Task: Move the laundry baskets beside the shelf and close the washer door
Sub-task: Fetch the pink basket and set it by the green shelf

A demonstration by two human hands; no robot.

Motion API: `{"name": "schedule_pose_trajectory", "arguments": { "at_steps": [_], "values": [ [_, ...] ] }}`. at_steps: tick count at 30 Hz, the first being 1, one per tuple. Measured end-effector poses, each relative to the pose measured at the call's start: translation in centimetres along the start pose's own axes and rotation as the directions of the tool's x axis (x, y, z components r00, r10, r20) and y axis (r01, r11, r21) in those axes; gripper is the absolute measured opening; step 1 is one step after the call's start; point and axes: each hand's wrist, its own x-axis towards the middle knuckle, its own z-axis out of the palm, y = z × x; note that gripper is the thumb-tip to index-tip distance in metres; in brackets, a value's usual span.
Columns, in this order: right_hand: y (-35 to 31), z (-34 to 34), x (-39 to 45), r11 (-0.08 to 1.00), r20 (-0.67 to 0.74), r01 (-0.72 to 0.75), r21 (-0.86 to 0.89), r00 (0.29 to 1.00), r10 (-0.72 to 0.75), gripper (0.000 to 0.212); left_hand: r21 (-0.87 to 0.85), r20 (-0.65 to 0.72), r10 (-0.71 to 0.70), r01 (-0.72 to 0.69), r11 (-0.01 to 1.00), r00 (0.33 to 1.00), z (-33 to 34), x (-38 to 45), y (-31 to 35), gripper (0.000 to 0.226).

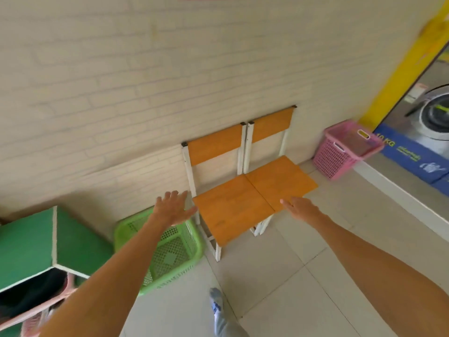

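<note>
A green laundry basket [179, 251] stands on the floor between the green shelf [29, 242] and the chairs, empty as far as I can see. My left hand [173, 207] hovers above its far rim, fingers spread, holding nothing. My right hand [301, 207] is stretched out over the front edge of the chair seats, also empty with fingers apart. A pink laundry basket [340, 152] sits far right against the wall, beside the washer. The washer [435, 115] shows at the right edge with its round door swung open.
Two orange-seated chairs [243, 198] with white frames stand against the cream brick wall, between the two baskets. A raised white step [398, 193] runs along the washer's front. Something pink [36, 322] shows inside the shelf's lower opening. My foot [218, 310] is on the tiled floor.
</note>
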Motion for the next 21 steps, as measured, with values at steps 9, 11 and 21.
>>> {"name": "schedule_pose_trajectory", "arguments": {
  "at_steps": [9,11,21],
  "values": [
    [21.2,-5.4,-3.4,0.956,-0.098,-0.257,0.144,0.957,0.272,0.068,0.168,0.001,0.266,-0.262,0.95,0.964,-4.9,5.8,21.5,0.081],
    [26.3,-6.2,-3.2,0.933,-0.093,-0.311,0.181,0.939,0.331,0.068,0.171,-0.001,0.308,-0.303,0.938,0.952,-5.7,7.9,27.0,0.081],
    [53.4,-10.1,-0.7,0.864,-0.024,-0.42,0.277,0.896,0.443,0.077,0.059,0.015,0.465,-0.465,0.883,0.885,-8.8,17.1,59.1,0.083]
  ]
}}
